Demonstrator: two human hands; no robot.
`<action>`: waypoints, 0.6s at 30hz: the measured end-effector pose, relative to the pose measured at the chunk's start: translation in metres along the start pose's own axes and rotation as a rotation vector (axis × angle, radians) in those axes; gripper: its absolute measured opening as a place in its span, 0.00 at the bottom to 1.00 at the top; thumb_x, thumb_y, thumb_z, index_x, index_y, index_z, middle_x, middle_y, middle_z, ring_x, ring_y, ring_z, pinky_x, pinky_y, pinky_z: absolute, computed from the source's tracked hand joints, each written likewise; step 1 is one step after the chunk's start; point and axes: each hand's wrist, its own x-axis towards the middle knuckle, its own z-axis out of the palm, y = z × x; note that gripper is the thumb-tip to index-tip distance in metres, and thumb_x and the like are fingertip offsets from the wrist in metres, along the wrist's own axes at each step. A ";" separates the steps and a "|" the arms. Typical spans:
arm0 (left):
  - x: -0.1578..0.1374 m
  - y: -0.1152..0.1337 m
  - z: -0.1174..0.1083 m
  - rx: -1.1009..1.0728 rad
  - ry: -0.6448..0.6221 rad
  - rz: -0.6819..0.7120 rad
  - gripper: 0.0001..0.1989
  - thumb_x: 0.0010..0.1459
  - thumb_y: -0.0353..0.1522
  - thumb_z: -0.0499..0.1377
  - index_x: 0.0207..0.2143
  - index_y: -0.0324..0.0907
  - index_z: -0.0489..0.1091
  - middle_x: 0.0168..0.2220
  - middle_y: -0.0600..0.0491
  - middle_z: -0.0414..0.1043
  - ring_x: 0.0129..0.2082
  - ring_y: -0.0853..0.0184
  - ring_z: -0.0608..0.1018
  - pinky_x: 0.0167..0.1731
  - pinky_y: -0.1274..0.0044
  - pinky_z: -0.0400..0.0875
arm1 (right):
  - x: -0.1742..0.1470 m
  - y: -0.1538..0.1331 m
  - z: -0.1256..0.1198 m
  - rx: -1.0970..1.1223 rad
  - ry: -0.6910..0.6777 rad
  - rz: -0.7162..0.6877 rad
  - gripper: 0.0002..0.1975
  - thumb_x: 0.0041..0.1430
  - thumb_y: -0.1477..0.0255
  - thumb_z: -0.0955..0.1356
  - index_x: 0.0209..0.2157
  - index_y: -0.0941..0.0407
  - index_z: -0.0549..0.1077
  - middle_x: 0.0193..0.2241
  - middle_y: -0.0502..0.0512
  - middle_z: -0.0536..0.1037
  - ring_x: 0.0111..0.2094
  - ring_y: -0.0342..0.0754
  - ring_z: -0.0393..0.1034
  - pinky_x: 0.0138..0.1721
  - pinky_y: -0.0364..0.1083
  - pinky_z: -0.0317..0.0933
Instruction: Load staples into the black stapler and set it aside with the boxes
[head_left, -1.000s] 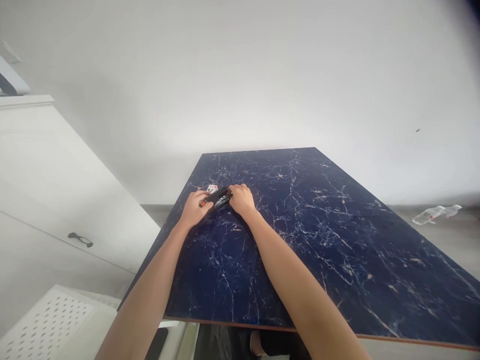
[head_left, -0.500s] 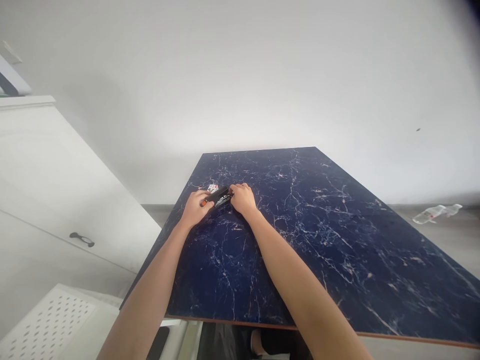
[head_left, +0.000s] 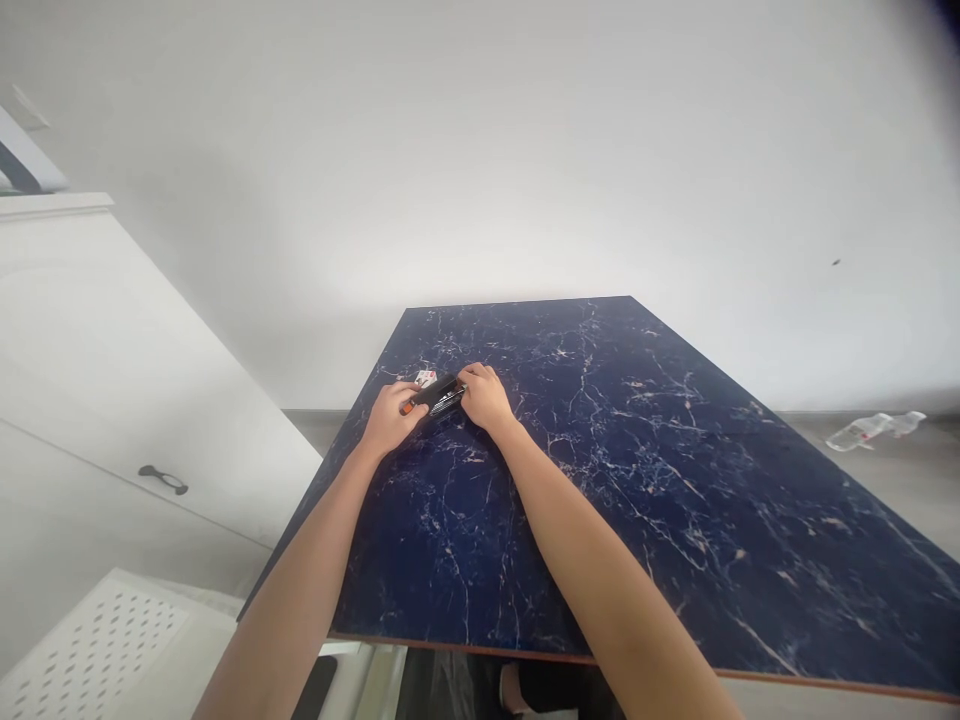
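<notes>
What looks like a black stapler (head_left: 441, 396) lies slantwise between my hands on the dark blue marble-patterned table (head_left: 465, 540). White lettering or glints show along its near side, and a small orange patch marks its left end. My left hand (head_left: 390, 414) is closed around that end, thumb on the near side and fingers on the far side. Over the right end curls my right hand (head_left: 484, 393), fingertips pressed to it and partly hidden. Just behind the stapler is a small white box (head_left: 426, 378) with red and black print, close to my left fingertips.
To the left stands a white cabinet (head_left: 135, 350) with a dark handle (head_left: 163, 480). A white perforated surface (head_left: 97, 640) is at lower left. Behind the table rises a pale wall (head_left: 510, 150). A clear plastic bottle (head_left: 862, 432) lies on the floor beyond the right edge.
The stapler has tilted slightly in my hands, so more of its matte black top shows and less of its lettered side. Both hands stay nearly in place.
</notes>
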 end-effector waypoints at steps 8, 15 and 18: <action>0.000 0.001 0.000 0.002 0.000 -0.005 0.12 0.60 0.39 0.58 0.40 0.44 0.78 0.52 0.50 0.76 0.54 0.52 0.73 0.57 0.60 0.66 | -0.004 0.001 -0.005 -0.260 0.004 -0.105 0.15 0.62 0.81 0.63 0.42 0.54 0.78 0.48 0.61 0.75 0.49 0.58 0.61 0.50 0.53 0.56; -0.001 0.002 -0.002 0.004 -0.006 0.003 0.11 0.60 0.39 0.59 0.40 0.45 0.79 0.52 0.50 0.76 0.53 0.53 0.73 0.56 0.61 0.66 | -0.006 -0.003 -0.012 -0.290 -0.032 -0.102 0.18 0.65 0.81 0.60 0.47 0.54 0.77 0.49 0.63 0.76 0.51 0.59 0.60 0.53 0.55 0.52; -0.001 0.004 -0.003 0.006 -0.008 -0.005 0.12 0.60 0.39 0.59 0.40 0.45 0.79 0.52 0.50 0.76 0.53 0.53 0.73 0.56 0.61 0.67 | -0.007 -0.004 -0.013 -0.277 -0.020 -0.080 0.19 0.63 0.83 0.61 0.49 0.54 0.75 0.48 0.63 0.76 0.51 0.59 0.60 0.53 0.55 0.51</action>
